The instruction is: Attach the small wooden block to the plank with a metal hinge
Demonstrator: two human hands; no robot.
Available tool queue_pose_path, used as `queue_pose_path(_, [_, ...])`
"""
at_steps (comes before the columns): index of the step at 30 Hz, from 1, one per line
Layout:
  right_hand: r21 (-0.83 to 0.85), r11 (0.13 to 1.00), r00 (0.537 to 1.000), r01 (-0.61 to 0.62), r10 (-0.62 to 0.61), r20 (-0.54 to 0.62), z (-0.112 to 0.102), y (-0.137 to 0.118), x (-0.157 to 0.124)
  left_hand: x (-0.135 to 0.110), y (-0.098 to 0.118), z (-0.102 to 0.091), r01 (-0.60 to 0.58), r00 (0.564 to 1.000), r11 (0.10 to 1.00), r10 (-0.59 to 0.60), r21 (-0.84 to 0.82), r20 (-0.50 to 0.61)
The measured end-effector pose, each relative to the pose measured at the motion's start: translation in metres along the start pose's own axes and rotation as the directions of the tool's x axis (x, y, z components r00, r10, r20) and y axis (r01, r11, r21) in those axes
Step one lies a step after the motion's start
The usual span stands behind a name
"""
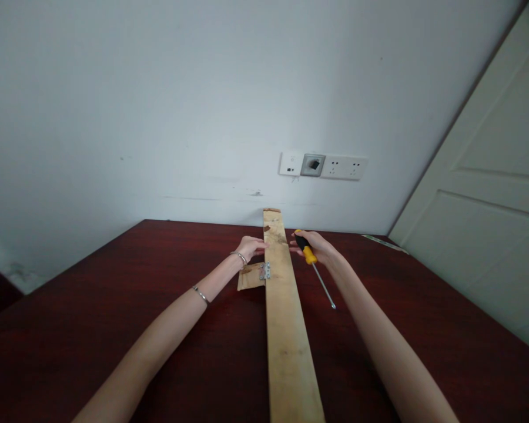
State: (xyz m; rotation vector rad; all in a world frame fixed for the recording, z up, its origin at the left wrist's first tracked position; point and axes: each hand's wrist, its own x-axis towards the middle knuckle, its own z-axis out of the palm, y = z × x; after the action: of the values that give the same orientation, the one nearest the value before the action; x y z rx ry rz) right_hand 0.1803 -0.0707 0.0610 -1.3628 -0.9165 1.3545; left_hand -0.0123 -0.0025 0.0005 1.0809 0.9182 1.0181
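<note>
Fingers of our right hand (317, 247) are wrapped round the yellow-and-black handle of a slim steel-shafted screwdriver (311, 256). Its shaft slants down toward us on the right of the plank, and we cannot tell whether the tip touches the surface. Our left hand (250, 247), with thin silver bangles (240, 257) on wrist and forearm, lies opposite. Its fingers are stretched out and hold nothing, their tips against the left edge of a long, pale, rough wooden plank (286, 317). The plank lies flat between our two hands, running from the bottom of our view straight to the far edge of the dark red wooden surface (114, 305). On its left edge, just below the left hand, sits a small silver metal hinge (265, 271). Beside it a small tan flat piece (250, 278) lies on the surface. Behind, a white wall (158, 117) carries a row of white sockets (321, 165), and a white panelled door (489, 235) stands at right.
</note>
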Motion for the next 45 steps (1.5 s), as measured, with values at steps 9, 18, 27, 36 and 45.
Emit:
queue_pose_path(9, [0.062, 0.966, 0.968, 0.251, -0.251, -0.019, -0.006, -0.034, -0.031, 0.001, 0.002, -0.003, 0.053, 0.999, 0.999, -0.053, 0.001, 0.008])
queue_pose_path(18, [0.055, 0.874, 0.871, 0.483, -0.486, 0.076, 0.016, -0.053, -0.077, 0.004, -0.002, -0.006, 0.045, 0.999, 0.998, -0.044, 0.033, -0.003])
queue_pose_path(27, [-0.517, 0.384, 0.491, 0.765, -0.867, 0.083, 0.041, -0.052, -0.106, 0.003, -0.001, -0.009, 0.015, 1.0, 0.998, -0.016, 0.065, 0.02])
queue_pose_path(36, [-0.438, 0.366, 0.342, 0.821, -0.93, -0.136, 0.047, -0.044, -0.082, 0.0, 0.003, -0.006, 0.025, 0.999, 0.991, -0.03, 0.134, 0.033])
queue_pose_path(45, [-0.323, 0.341, 0.34, 0.883, -0.938, -0.059, 0.056, -0.027, -0.07, -0.002, 0.001, -0.005, -0.012, 0.999, 0.987, 0.005, 0.158, 0.044])
